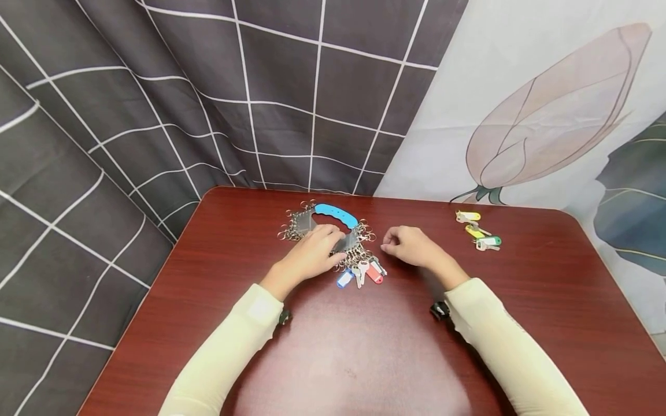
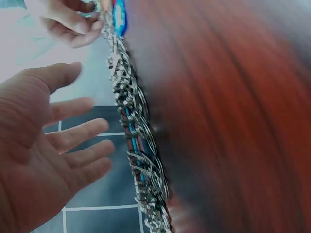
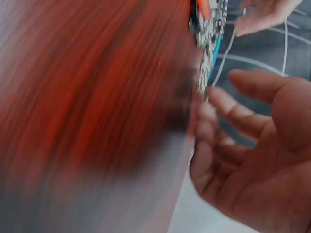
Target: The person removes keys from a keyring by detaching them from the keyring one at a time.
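Observation:
A key holder with a blue handle (image 1: 337, 215) and a flat grey plate (image 1: 303, 221) lies near the table's back edge, metal rings all along its rim. Keys (image 1: 359, 274) with a blue tag (image 1: 345, 279), a red tag (image 1: 374, 274) and a dark-edged tag hang at its front right. My left hand (image 1: 314, 249) is over the holder's near side; in the left wrist view its fingers are spread, beside the rings (image 2: 141, 126). Just right of the holder is my right hand (image 1: 411, 245), fingers loosely bent, with nothing visible in its grasp.
On the right of the reddish-brown table (image 1: 343, 358) lie keys with yellow tags (image 1: 470, 216) and a green tag (image 1: 489, 240). A dark checked curtain (image 1: 281, 86) and a pale flower-print cloth (image 1: 442, 127) hang behind the table's back edge.

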### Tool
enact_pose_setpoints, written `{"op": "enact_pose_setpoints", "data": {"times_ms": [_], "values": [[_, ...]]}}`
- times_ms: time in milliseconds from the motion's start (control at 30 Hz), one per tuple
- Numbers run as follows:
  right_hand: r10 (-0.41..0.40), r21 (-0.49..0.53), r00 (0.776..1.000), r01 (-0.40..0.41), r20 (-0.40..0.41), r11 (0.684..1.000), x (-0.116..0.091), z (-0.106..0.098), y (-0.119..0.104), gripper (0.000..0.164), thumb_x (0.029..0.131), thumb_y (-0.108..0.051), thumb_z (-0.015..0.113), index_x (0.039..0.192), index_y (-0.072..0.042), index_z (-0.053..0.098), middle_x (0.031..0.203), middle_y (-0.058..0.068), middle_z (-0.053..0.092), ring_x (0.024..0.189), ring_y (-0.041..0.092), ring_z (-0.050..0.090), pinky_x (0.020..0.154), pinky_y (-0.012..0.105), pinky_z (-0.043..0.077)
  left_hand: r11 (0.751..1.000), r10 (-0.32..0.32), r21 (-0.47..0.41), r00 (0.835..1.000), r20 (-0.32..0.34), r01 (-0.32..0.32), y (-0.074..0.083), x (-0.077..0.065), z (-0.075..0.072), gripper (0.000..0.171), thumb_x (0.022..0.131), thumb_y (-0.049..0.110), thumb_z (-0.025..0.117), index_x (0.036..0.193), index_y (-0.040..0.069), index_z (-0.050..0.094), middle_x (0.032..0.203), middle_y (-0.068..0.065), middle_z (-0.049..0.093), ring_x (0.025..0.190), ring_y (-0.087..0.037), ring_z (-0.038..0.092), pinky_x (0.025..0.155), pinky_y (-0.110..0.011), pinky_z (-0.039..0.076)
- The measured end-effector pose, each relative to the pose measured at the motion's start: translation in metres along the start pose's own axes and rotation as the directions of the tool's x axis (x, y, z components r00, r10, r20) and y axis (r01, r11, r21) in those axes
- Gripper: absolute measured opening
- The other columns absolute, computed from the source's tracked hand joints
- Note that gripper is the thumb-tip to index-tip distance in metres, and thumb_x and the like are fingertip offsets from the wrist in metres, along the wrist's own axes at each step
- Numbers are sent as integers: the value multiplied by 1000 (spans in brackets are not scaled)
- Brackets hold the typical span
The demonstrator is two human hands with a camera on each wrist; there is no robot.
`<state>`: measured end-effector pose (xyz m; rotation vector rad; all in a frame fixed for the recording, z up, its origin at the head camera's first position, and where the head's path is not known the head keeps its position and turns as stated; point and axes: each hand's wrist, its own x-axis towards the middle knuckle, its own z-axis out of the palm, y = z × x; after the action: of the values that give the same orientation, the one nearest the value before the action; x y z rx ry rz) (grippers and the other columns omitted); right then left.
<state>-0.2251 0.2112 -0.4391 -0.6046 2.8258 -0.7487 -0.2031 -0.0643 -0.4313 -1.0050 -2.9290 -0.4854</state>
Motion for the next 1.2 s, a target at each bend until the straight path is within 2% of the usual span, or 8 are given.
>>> {"op": "enact_pose_setpoints", "data": {"times_ms": [100,300,467,700,833,967,1200], "values": [[55,-30,997,-53,46,998,7,7,-10,18,93,-23,71,80,-12,67,70,-2,62,70,16,56,73,34,47,1000,-9,-23,1000,13,9,4,3,0,29,97,29,72,117,7,69,118,-9,65,119,-29,59,106,-46,48],[154,-72,985,-149,78,986,14,14,-25,26,91,-24,73,69,-14,63,65,-2,60,69,18,58,73,34,49,998,-47,-29,999,19,48,10,10,1,22,97,26,72,108,7,71,113,-8,65,111,-29,59,100,-44,50],[191,-94,978,-183,84,979,17,16,-33,31,89,-24,73,61,-16,61,62,-3,58,65,17,57,67,33,49,997,-67,-26,998,20,68,14,16,4,19,97,26,71,104,8,71,114,-8,64,108,-28,59,97,-44,50],[223,-146,971,-209,89,967,20,16,-38,28,84,-12,63,58,-18,54,64,1,54,63,21,53,60,35,45,993,-92,-78,996,15,93,19,24,7,19,98,26,70,105,8,73,113,-7,63,106,-28,58,96,-44,50],[214,-148,975,-203,64,968,18,15,-37,21,83,-12,64,63,-17,62,72,3,62,68,23,59,62,39,49,987,-112,-112,994,5,112,20,28,9,19,99,26,68,105,9,73,111,-6,62,104,-26,58,93,-41,51],[166,-153,985,-157,50,976,18,11,-36,15,86,-11,65,72,-15,68,77,3,67,72,23,64,68,41,53,981,-134,-143,991,10,134,21,32,11,21,100,27,67,108,9,74,113,-6,63,107,-24,59,95,-39,53],[86,-147,994,-76,63,986,23,13,-32,12,88,-8,65,77,-12,65,75,1,64,72,21,61,71,36,52,968,-162,-190,987,21,163,23,35,13,24,100,26,66,111,6,74,117,-8,64,116,-27,59,101,-41,51]]}}
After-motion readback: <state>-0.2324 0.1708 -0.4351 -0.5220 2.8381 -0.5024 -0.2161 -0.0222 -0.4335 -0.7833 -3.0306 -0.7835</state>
